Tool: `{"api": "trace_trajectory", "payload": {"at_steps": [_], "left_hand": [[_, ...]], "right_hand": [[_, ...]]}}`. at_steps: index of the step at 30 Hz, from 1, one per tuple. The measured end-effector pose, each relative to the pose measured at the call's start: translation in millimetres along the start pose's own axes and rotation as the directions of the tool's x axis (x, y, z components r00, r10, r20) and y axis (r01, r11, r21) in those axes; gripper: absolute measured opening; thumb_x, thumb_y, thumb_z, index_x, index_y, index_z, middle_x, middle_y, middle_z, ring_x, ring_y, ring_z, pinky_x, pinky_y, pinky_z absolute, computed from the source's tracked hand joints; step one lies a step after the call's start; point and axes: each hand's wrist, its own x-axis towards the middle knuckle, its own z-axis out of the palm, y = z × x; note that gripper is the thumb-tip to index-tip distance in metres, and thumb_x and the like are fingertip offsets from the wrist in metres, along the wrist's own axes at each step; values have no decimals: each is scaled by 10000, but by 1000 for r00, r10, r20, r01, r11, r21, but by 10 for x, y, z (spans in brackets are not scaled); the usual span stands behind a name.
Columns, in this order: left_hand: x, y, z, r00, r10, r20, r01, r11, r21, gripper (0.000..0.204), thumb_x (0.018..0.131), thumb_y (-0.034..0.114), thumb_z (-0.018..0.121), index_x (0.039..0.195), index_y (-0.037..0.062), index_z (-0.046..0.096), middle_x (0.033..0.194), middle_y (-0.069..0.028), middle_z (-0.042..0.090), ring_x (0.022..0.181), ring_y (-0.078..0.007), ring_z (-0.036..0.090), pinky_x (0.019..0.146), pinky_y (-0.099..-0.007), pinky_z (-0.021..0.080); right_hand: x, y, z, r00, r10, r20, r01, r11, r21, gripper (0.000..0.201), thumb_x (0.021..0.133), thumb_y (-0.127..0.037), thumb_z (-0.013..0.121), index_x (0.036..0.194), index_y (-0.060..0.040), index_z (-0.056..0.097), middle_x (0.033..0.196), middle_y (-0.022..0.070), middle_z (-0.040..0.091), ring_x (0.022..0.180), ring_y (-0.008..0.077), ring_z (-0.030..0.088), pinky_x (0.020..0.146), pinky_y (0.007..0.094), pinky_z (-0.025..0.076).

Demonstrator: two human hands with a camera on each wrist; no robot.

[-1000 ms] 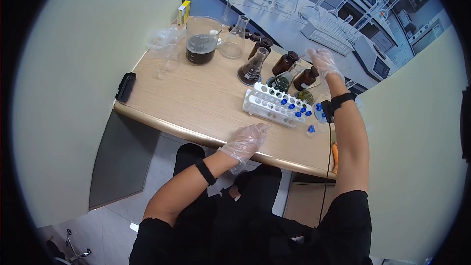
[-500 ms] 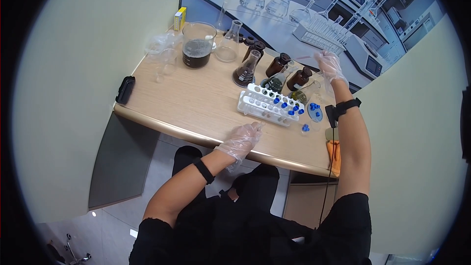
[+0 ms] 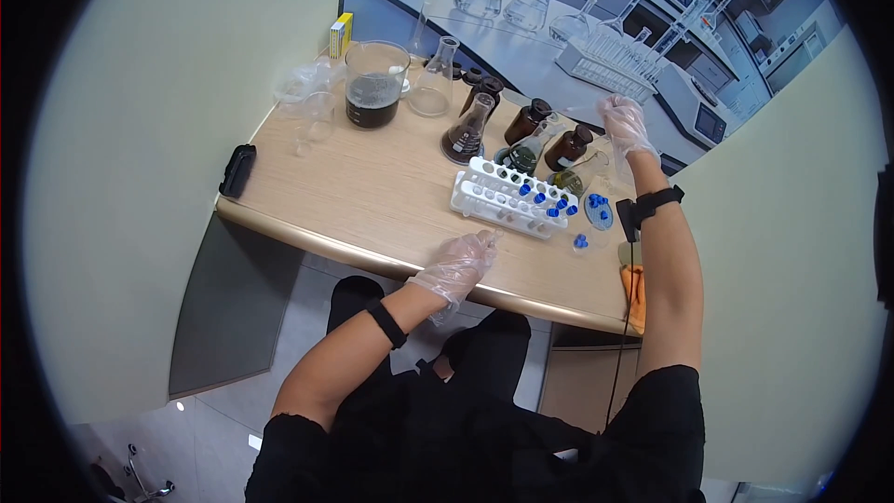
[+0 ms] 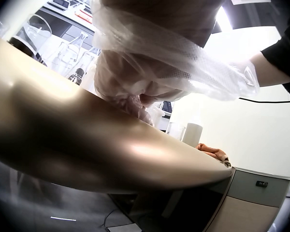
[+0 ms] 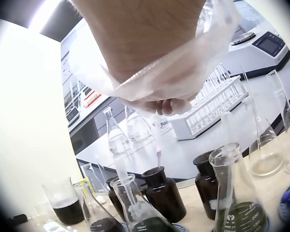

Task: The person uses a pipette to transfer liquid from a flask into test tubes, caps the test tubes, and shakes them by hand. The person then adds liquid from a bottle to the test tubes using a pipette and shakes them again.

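Beyond the white rack (image 3: 484, 211), flasks (image 3: 520, 161) before brown bottles (image 3: 523, 126), right hand (image 3: 626, 125) above

Gloves (image 3: 456, 267): thin clear plastic film, wrinkled, shiny
Dropper (image 5: 158, 145): translucent, smooth, plastic-looking
Rack (image 3: 466, 205): smooth white plastic
Caps (image 3: 553, 213): blue plastic
Flasks (image 5: 238, 188): clear smooth glass, glossy
Beaker (image 3: 359, 84): clear glass
Bottles (image 5: 165, 197): dark brown glass, glossy
Tabletop (image 3: 391, 186): pale wood grain, satin
Edge (image 3: 345, 250): smooth, with glossy highlights
Rag (image 3: 634, 296): orange cloth, matt, rumpled
Bag (image 3: 305, 82): crinkled clear plastic
Sleeves (image 3: 663, 410): matt black fabric
Straps (image 3: 386, 323): matt black, fabric-like
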Motion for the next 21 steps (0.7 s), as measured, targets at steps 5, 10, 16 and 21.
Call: {"api": "trace_trajectory", "payload": {"at_steps": [5, 10, 16, 21], "left_hand": [[-8, 12, 2, 1000, -25, 6, 25, 999, -37, 313, 1038, 251, 598, 1291, 70, 624, 1029, -191, 696, 958, -397, 675, 849, -462, 538], [-24, 25, -4, 1000, -14, -16, 13, 995, -101, 309, 1042, 251, 591, 1284, 63, 624, 1031, -189, 694, 959, -392, 674, 860, -450, 536], [-30, 37, -15, 1000, -17, -26, 15, 998, -68, 303, 1040, 247, 595, 1273, 57, 627, 1021, -186, 692, 946, -385, 679, 858, -448, 539], [-17, -15, 34, 998, 28, -53, -29, 999, -31, 292, 1034, 232, 602, 1274, 67, 626, 1008, -177, 697, 932, -388, 679, 838, -446, 546]], "right_hand": [[-17, -23, -21, 1000, -7, 3, 7, 1000, -3, 352, 942, -351, 657, 964, -9, 735, 778, 164, 679, 758, 288, 663, 755, 440, 519], [-36, -75, -37, 1000, 15, 23, -15, 1000, -24, 390, 940, -379, 654, 964, 2, 733, 817, 195, 696, 806, 322, 677, 790, 450, 520], [-118, -102, -102, 1000, 22, 14, -21, 998, -53, 552, 954, -513, 563, 960, 12, 733, 973, 263, 724, 969, 437, 676, 899, 486, 501], [-224, -151, -221, 993, 99, -64, -104, 990, -96, 621, 952, -561, 538, 947, 31, 723, 994, 260, 727, 999, 475, 662, 913, 503, 490]]}}
